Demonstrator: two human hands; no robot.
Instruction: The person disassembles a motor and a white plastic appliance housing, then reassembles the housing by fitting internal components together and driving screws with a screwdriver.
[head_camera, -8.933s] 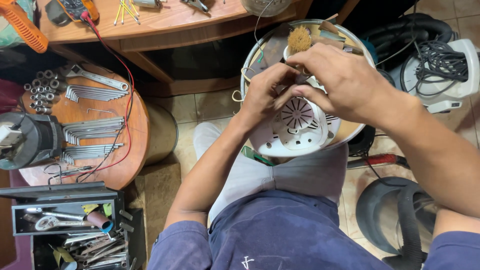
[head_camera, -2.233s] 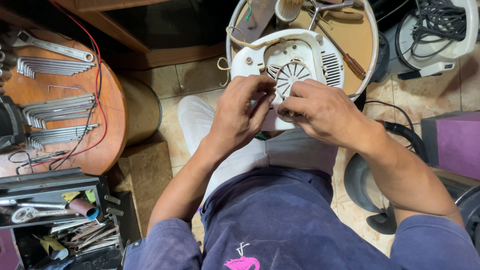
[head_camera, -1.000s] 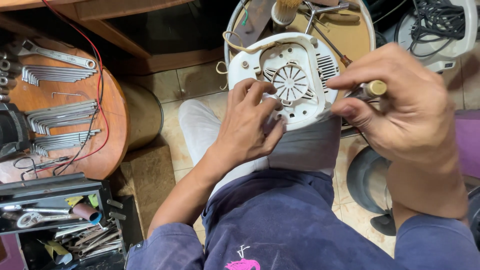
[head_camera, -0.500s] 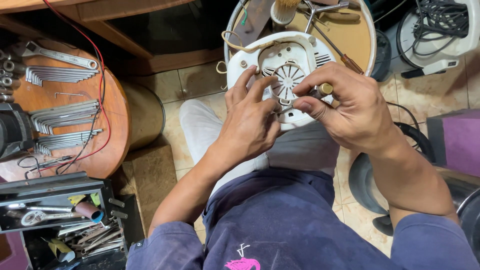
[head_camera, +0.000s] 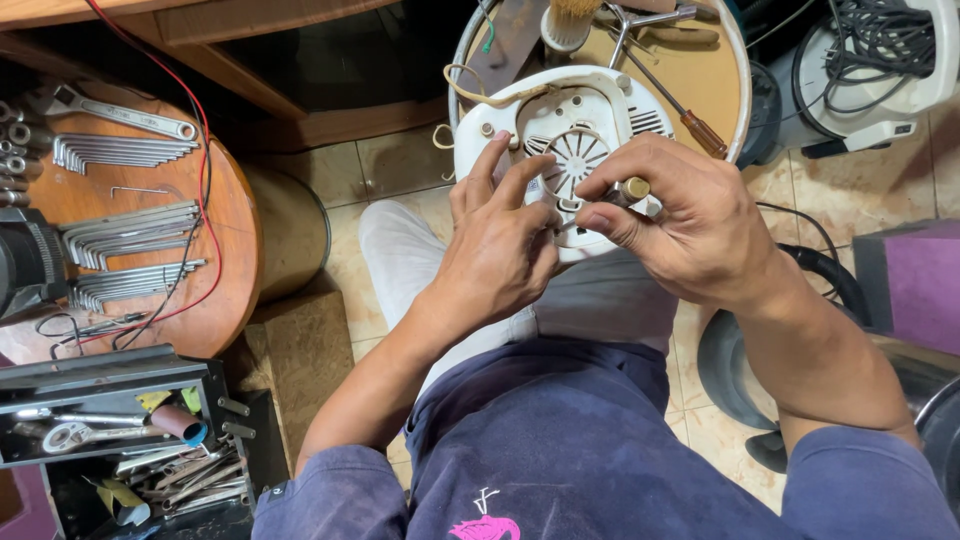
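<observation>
A white round plastic appliance base (head_camera: 560, 115) with a spoked vent in its middle rests tilted on my lap, against a round wooden tray. My left hand (head_camera: 500, 250) steadies its near left edge, fingers spread over the plastic. My right hand (head_camera: 690, 225) grips a screwdriver (head_camera: 632, 190) with a brass-coloured end, its tip pointing left at the base's near rim beside my left fingers. A tan cord loops off the top left of the base.
The round wooden tray (head_camera: 715, 90) holds a brush, a wooden-handled screwdriver (head_camera: 690, 115) and metal tools. At left a round wooden table (head_camera: 215, 225) carries rows of hex keys, wrenches and red and black wires. A tool box (head_camera: 110, 420) sits lower left. White appliance with coiled cable (head_camera: 880, 60) at upper right.
My right hand came back from the right with the screwdriver and set it against the base's near rim. My left hand stays on the base.
</observation>
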